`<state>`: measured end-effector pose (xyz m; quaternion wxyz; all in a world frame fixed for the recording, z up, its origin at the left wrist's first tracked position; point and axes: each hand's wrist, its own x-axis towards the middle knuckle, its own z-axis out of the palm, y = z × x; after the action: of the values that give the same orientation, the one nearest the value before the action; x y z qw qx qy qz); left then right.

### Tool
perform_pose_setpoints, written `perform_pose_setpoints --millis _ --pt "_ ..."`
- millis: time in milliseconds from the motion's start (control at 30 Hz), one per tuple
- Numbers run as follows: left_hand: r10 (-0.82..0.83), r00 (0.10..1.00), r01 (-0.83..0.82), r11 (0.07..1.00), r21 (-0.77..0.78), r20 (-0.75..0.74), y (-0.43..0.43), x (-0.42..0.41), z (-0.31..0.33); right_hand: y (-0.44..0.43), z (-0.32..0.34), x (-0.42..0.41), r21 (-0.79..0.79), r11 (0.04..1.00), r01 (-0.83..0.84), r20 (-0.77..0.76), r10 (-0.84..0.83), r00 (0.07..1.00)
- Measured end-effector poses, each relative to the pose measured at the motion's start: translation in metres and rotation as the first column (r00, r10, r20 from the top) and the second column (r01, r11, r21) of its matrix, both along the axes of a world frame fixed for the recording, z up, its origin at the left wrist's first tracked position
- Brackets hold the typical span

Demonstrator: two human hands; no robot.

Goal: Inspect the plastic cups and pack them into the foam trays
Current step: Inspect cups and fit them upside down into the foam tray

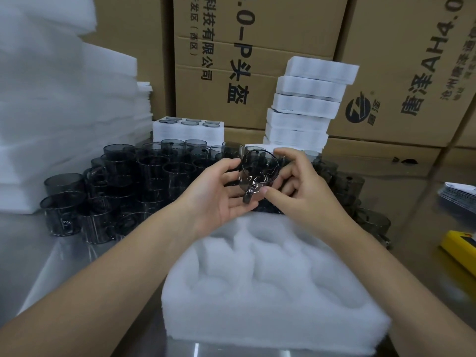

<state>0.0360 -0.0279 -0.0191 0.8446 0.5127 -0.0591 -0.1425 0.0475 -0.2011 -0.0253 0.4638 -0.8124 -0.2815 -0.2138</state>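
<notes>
A smoky transparent plastic cup (258,171) with a handle is held up between both hands, tilted with its mouth toward me. My left hand (219,194) cups it from the left and below, and my right hand (301,186) grips its right side with the thumb near the handle. Directly below and nearer to me lies a white foam tray (273,287) with several empty round pockets. A crowd of the same dark cups (144,181) stands on the table to the left and behind my hands.
Stacks of filled foam trays (306,104) rise at the back, one showing cups on top (188,130). Piled foam sheets (59,112) fill the left. Cardboard boxes (257,47) wall the rear. A yellow object (461,248) lies at the right edge.
</notes>
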Motion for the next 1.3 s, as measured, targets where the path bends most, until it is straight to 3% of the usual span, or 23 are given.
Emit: perform_pose_setpoints --millis 267,600,1033,1300 --pt "-0.002 0.998 -0.001 0.999 0.046 0.064 0.0001 0.0006 -0.0014 -0.0034 0.0036 -0.0029 -0.083 0.997 0.000 0.085 0.007 0.996" --pt "0.001 0.996 -0.008 0.997 0.079 0.091 -0.0012 0.0007 -0.0010 -0.0021 0.0040 -0.0030 -0.061 0.998 0.022 0.149 -0.013 0.989" --pt "-0.008 0.995 -0.002 0.995 0.098 0.103 -0.0011 -0.0016 0.0001 -0.0017 -0.0009 -0.0004 -0.096 0.994 0.052 0.129 -0.039 0.991" --pt "0.061 0.964 -0.118 0.970 0.214 0.257 0.0012 -0.0018 0.0012 -0.0022 0.0009 -0.0039 -0.016 1.000 0.010 -0.003 -0.010 1.000"
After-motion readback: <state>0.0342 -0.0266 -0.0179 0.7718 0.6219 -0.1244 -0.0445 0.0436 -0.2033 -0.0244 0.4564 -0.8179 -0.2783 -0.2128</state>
